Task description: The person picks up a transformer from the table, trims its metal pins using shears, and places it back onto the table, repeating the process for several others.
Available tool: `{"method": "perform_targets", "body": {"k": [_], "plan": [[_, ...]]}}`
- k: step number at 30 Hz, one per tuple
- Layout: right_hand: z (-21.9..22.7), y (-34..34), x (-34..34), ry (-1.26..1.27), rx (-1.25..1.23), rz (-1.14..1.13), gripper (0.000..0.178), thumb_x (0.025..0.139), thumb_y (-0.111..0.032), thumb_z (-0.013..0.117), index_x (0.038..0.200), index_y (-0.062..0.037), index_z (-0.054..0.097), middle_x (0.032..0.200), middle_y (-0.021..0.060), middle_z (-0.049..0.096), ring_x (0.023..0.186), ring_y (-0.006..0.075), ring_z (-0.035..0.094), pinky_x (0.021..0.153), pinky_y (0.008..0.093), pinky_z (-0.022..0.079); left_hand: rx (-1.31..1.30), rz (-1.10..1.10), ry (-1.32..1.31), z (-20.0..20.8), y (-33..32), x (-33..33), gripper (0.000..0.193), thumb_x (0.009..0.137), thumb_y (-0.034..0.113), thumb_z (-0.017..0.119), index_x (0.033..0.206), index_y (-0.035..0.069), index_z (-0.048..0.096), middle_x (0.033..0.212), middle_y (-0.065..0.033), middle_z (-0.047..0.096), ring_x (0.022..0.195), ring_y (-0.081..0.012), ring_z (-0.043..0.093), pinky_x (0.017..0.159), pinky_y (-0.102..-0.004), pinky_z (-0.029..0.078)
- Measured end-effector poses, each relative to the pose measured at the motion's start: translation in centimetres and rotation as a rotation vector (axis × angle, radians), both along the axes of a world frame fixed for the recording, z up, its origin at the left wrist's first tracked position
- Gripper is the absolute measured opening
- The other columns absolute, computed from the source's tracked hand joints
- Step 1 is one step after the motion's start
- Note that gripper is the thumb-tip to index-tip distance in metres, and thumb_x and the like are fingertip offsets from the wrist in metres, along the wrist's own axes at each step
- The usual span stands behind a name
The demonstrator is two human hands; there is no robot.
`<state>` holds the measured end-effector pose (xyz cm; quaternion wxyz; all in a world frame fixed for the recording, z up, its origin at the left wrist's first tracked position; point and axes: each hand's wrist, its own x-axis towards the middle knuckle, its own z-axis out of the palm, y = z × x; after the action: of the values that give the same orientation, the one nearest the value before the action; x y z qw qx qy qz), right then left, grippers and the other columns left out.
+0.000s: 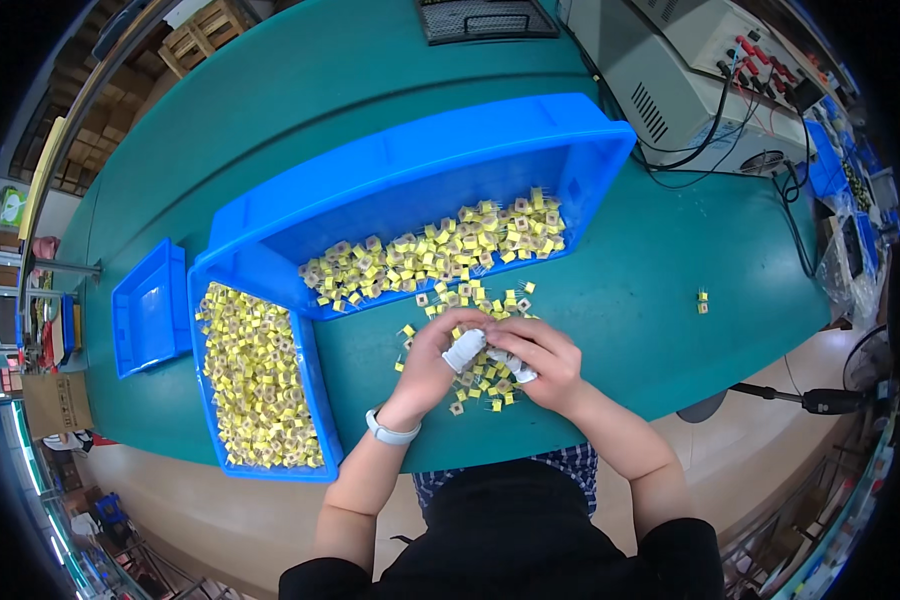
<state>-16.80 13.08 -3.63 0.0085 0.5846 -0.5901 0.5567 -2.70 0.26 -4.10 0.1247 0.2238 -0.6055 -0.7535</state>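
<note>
My left hand (432,362) and my right hand (548,362) meet over the green table, fingertips pressed together. White coverings wrap some of the fingers. What the fingers pinch is hidden between them. Beneath and around both hands lies a loose pile of small yellow-wrapped components (488,384) with metal pins, probably small coils or transformers. Just beyond, a large blue bin (410,165) rests tipped with its open side toward me, more of these components heaped (440,250) along its lower side. Left of my left hand, a blue tray (320,400) holds a dense load of the same parts.
A smaller shallow blue tray (152,312) sits at the far left. Grey bench equipment (670,100) with red and black terminals and cables stands at the back right. Two stray components (703,302) lie on the right. A black mesh tray (485,20) is at the back.
</note>
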Motion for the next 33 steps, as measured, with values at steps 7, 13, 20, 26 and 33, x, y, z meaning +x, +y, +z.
{"method": "perform_targets", "body": {"k": [7, 13, 20, 26, 33], "plan": [[-0.7, 0.8, -0.2, -0.226, 0.142, -0.059, 0.034, 0.086, -0.004, 0.066, 0.12, -0.0012, 0.07, 0.103, 0.0151, 0.069, 0.084, 0.03, 0.07, 0.078, 0.0376, 0.057, 0.299, 0.066, 0.035, 1.0, 0.0, -0.4, 0.025, 0.104, 0.02, 0.061, 0.125, 0.005, 0.058, 0.104, -0.0035, 0.063, 0.069, -0.0063, 0.045, 0.061, -0.0226, 0.037], [0.5, 0.5, -0.2, -0.403, 0.164, -0.021, 0.037, 0.097, -0.003, 0.059, 0.132, 0.0028, 0.064, 0.101, 0.0128, 0.065, 0.091, 0.0214, 0.067, 0.076, 0.0328, 0.053, 0.363, 0.077, 0.148, 1.2, -0.2, 0.0, 0.032, 0.104, 0.026, 0.061, 0.127, 0.004, 0.059, 0.102, -0.0031, 0.058, 0.072, -0.0076, 0.042, 0.066, -0.0241, 0.036], [0.0, 0.7, -1.0, -0.39, 0.162, 0.077, 0.036, 0.09, -0.005, 0.072, 0.125, 0.0021, 0.07, 0.106, 0.0122, 0.067, 0.09, 0.0214, 0.067, 0.078, 0.0311, 0.054, 0.397, 0.03, 0.257, 0.8, -0.6, 0.6, 0.035, 0.103, 0.022, 0.06, 0.132, 0.002, 0.057, 0.109, -0.0064, 0.062, 0.076, -0.0071, 0.045, 0.071, -0.0242, 0.04], [0.3, 0.5, -0.9, -0.306, 0.153, -0.026, 0.033, 0.08, -0.005, 0.079, 0.114, -0.002, 0.077, 0.099, 0.0105, 0.072, 0.086, 0.025, 0.068, 0.076, 0.0348, 0.054, 0.328, -0.002, 0.265, 1.4, -0.4, 0.2, 0.025, 0.101, 0.025, 0.064, 0.115, 0.008, 0.05, 0.103, -0.0062, 0.054, 0.073, -0.0097, 0.037, 0.07, -0.0251, 0.036], [0.4, 0.4, -1.0, -0.165, 0.17, -0.056, 0.03, 0.077, -0.004, 0.079, 0.107, -0.0021, 0.078, 0.098, 0.0105, 0.073, 0.082, 0.0256, 0.067, 0.072, 0.0351, 0.053, 0.33, -0.036, 0.294, 1.3, -0.4, 0.1, 0.021, 0.103, 0.024, 0.06, 0.113, 0.008, 0.05, 0.104, -0.0066, 0.054, 0.074, -0.01, 0.037, 0.07, -0.0248, 0.036]]}}
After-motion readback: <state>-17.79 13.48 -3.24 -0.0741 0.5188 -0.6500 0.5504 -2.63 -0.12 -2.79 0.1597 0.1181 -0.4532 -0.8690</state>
